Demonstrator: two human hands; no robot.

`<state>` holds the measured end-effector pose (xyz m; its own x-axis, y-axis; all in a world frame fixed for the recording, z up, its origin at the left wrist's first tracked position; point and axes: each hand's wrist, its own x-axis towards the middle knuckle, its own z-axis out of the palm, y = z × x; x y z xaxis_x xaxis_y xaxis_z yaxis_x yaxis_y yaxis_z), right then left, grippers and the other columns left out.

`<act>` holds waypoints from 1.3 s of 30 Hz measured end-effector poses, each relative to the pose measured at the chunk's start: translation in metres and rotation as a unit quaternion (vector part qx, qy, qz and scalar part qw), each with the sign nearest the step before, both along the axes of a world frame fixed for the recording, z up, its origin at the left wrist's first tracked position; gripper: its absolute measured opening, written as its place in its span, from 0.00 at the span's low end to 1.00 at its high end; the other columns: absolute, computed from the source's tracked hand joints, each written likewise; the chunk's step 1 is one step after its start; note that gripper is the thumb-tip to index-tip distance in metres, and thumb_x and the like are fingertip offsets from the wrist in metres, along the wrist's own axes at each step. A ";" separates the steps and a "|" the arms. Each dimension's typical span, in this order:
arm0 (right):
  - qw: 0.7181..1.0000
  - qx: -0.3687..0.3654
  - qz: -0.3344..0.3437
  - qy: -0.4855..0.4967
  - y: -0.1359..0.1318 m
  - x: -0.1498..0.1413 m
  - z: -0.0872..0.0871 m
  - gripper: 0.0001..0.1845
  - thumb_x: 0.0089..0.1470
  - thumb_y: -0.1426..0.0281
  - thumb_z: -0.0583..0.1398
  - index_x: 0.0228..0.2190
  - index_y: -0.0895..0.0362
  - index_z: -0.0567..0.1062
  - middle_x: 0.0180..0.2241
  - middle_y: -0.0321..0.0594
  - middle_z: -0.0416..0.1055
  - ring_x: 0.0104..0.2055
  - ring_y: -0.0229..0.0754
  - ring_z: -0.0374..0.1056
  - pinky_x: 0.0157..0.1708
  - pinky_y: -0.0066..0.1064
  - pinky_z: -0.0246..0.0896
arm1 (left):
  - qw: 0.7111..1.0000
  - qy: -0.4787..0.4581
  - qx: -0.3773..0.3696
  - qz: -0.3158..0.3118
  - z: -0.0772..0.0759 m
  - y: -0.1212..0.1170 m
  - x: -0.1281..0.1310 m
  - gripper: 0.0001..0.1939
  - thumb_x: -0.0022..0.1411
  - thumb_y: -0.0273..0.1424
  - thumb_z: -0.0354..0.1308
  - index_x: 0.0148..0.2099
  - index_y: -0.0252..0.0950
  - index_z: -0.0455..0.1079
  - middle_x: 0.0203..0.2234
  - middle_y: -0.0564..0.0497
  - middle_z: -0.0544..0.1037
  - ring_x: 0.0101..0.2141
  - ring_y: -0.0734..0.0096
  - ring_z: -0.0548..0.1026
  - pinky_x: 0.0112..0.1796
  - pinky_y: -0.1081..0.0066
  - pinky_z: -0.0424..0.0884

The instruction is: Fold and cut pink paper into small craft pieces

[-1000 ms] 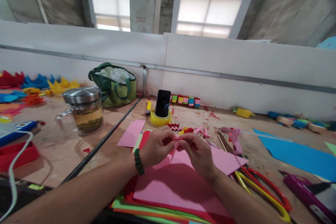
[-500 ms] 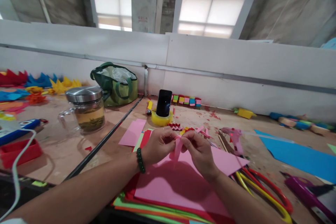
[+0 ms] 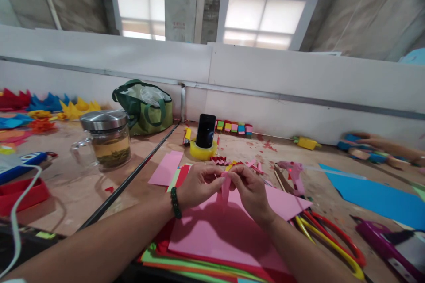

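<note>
A narrow pink paper strip hangs between my fingertips, above a stack of coloured sheets. My left hand, with a green bead bracelet at the wrist, pinches the strip's upper end from the left. From the right, my right hand pinches the same end, thumb and forefinger close together. Underneath, a large pink sheet tops the stack, with red, green and orange edges showing below it. Folded red paper zigzags and small pink strips lie just beyond my hands.
A phone leans in a yellow tape roll. To the right are a pink glue gun, scissors and a blue sheet. A glass tea mug stands left. Another person's hand reaches over paper pieces at far right.
Another person's hand has come in at the far right, over the coloured pieces. My hands keep their pinch on the strip, which has turned slightly. The view has shifted a little.
</note>
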<state>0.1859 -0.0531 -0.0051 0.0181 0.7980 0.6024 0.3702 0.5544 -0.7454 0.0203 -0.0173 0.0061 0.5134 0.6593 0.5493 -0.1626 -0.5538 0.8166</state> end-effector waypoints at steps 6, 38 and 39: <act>1.000 0.011 0.016 0.016 0.000 0.001 0.002 0.09 0.60 0.65 0.57 0.32 0.56 0.74 0.25 0.35 0.71 0.24 0.34 0.67 0.25 0.25 0.67 | 1.000 -0.015 0.006 -0.004 -0.003 0.004 0.000 0.10 0.59 0.33 0.58 0.38 0.31 0.76 0.31 0.45 0.76 0.28 0.71 0.75 0.27 0.74 0.73; 0.998 0.025 0.058 -0.025 -0.004 -0.001 0.002 0.11 0.60 0.65 0.57 0.36 0.54 0.78 0.27 0.37 0.73 0.25 0.36 0.68 0.24 0.27 0.68 | 0.993 0.007 0.022 0.119 -0.011 0.007 0.004 0.16 0.60 0.38 0.58 0.25 0.33 0.64 0.18 0.55 0.66 0.21 0.78 0.63 0.22 0.77 0.60; 0.998 0.028 0.057 -0.026 -0.004 -0.001 0.001 0.10 0.59 0.65 0.57 0.36 0.55 0.78 0.27 0.37 0.73 0.25 0.35 0.68 0.25 0.27 0.68 | 0.992 0.008 0.024 0.120 -0.011 0.007 0.004 0.16 0.60 0.38 0.58 0.25 0.34 0.64 0.18 0.55 0.66 0.21 0.78 0.63 0.22 0.77 0.60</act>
<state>0.1846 -0.0575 -0.0036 -0.1032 0.7585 0.6434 0.3410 0.6347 -0.6935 0.0238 -0.0105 -0.0052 0.3529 0.7370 0.5765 -0.0084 -0.6136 0.7896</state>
